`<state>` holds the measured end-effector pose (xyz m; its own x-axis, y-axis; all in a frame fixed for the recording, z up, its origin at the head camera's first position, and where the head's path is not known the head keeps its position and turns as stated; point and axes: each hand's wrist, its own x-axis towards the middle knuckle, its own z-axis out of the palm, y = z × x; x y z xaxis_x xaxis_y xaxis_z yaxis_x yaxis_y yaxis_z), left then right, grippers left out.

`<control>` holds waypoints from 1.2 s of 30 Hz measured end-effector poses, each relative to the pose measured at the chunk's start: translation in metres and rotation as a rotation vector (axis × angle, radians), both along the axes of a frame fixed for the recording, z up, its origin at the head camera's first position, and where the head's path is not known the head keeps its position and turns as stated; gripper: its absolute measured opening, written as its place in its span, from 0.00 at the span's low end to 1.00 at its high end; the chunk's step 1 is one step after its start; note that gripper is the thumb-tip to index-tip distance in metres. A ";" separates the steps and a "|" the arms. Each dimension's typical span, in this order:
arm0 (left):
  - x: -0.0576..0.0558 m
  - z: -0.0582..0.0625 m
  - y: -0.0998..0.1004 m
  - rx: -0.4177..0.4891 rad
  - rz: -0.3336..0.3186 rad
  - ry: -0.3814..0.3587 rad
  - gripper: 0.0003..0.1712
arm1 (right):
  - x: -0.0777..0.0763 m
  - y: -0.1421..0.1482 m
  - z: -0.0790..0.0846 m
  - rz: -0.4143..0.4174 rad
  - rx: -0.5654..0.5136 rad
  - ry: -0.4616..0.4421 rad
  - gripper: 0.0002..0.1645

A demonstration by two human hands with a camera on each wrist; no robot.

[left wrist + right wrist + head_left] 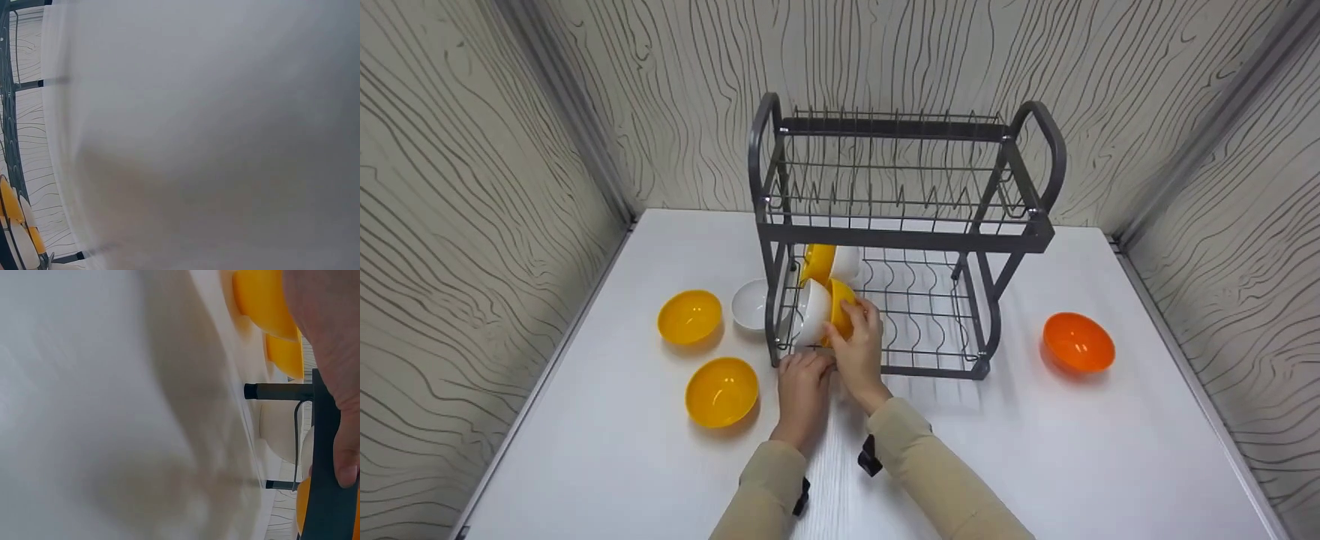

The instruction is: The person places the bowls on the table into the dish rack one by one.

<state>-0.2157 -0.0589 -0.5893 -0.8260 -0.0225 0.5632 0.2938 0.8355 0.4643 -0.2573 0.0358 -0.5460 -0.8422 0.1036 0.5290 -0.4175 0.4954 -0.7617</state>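
My right hand [859, 349] pinches a yellow bowl [841, 304] that stands on its side on the lower shelf of the dark two-tier dish rack [907, 373]. Right against it on the left is a white bowl [814, 311], also tipped on its side. My left hand [802, 394] grips the front lower rail near the rack's left corner; its thumb [346, 464] lies against the rail in the right wrist view. Behind these, another yellow bowl [818, 262] and a white bowl [846, 264] stand on edge. The left wrist view catches mostly tabletop, with the bowls at its lower left.
Two yellow bowls [690, 317] [722, 392] sit upright on the white table left of the rack. A white bowl [750, 305] stands beside the rack's left side, partly behind its frame. An orange bowl [1078, 343] is on the right. Patterned walls enclose the table.
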 end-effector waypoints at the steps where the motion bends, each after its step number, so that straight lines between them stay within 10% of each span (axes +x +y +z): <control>1: 0.000 0.000 0.000 0.001 -0.002 0.017 0.04 | 0.000 0.000 0.001 0.004 -0.008 -0.009 0.23; 36: 0.002 0.000 -0.001 0.006 -0.018 0.011 0.05 | 0.007 0.005 -0.003 0.088 -0.046 -0.175 0.40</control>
<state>-0.2140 -0.0597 -0.5891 -0.8200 -0.0116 0.5722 0.3137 0.8271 0.4663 -0.2500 0.0411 -0.5495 -0.9277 0.0465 0.3705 -0.3171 0.4258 -0.8474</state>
